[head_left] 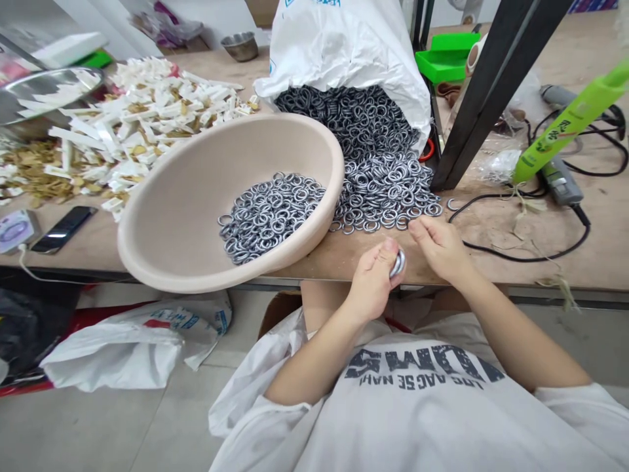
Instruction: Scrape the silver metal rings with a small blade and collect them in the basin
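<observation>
My left hand [372, 278] is closed at the table's front edge, with a few metal rings [398, 263] stacked between its thumb and fingers. My right hand [439, 246] hovers just to the right of it, fingers curled and pinched, close to the near edge of the ring pile; what it pinches I cannot make out. A heap of grey metal rings [378, 177] spills from a white sack [344, 46] across the wooden table [540, 262]. A beige plastic basin [181, 196], tilted over the table edge, holds several more rings [268, 213].
White plastic pieces and tan scraps [128, 124] cover the table's left part, by a metal bowl [44, 92] and a phone [63, 228]. A black post [486, 92], a green tool [570, 124] and black cables [531, 255] lie right. A white bag [128, 347] lies on the floor.
</observation>
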The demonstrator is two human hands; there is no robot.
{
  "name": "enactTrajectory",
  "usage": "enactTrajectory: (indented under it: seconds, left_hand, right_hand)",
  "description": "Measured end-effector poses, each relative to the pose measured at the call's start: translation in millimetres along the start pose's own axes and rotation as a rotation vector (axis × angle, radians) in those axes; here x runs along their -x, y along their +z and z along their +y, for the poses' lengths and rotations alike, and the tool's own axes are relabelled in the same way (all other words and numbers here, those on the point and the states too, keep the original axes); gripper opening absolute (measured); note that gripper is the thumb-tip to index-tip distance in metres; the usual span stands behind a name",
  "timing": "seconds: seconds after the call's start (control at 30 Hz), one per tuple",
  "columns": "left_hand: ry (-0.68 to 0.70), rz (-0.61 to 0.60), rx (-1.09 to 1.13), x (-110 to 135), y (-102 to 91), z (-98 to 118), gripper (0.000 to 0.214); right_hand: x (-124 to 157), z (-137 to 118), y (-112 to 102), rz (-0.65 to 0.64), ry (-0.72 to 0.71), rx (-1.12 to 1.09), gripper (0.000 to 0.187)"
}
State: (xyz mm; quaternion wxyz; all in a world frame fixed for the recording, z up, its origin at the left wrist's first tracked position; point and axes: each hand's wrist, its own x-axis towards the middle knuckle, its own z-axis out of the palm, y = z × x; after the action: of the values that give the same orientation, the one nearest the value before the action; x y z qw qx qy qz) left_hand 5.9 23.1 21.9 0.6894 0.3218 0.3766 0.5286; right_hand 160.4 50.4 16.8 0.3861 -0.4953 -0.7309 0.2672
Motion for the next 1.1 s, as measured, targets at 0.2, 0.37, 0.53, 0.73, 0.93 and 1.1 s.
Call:
enactTrajectory:
  seconds: [0.2, 0.37, 0.53, 0.73, 0.93, 1.1]
  left_hand:
    - [0.099, 0.153, -0.01, -6.6, -0.5, -1.0, 0.054]
    - [0.184, 0.224, -0.044, -8.0, -4.3, -10.5, 0.047]
    - [0.212, 0.245, -0.042, -8.2, -4.0, -14.9, 0.045]
    - [0.07, 0.136, -0.064, 0.7, -1.8, -15.3, 0.052]
    - [0.042, 0.222, 0.09, -5.3, -32.1, 9.5, 0.037]
    - [-0.05, 0.266, 0.17, -10.8, -46.1, 23.9, 0.025]
  right_hand:
    - [16.0, -24.3, 6.0, -0.078, -0.198, 0.063, 0.039]
    - [21.0, -31.6, 12.4, -0.122, -0.218, 0.123, 0.038]
    - [20.6, -30.5, 11.9, -0.147, -0.221, 0.167, 0.039]
    - [-2.1, -3.2, -2.0, 0.072, 0.074, 0.194, 0.047]
    - [-32.8, 17.7, 3.6, -0.111, 0.138, 0.628, 0.036]
    - [-44.2, 22.0, 9.9, -0.131, 0.119, 0.773, 0.027]
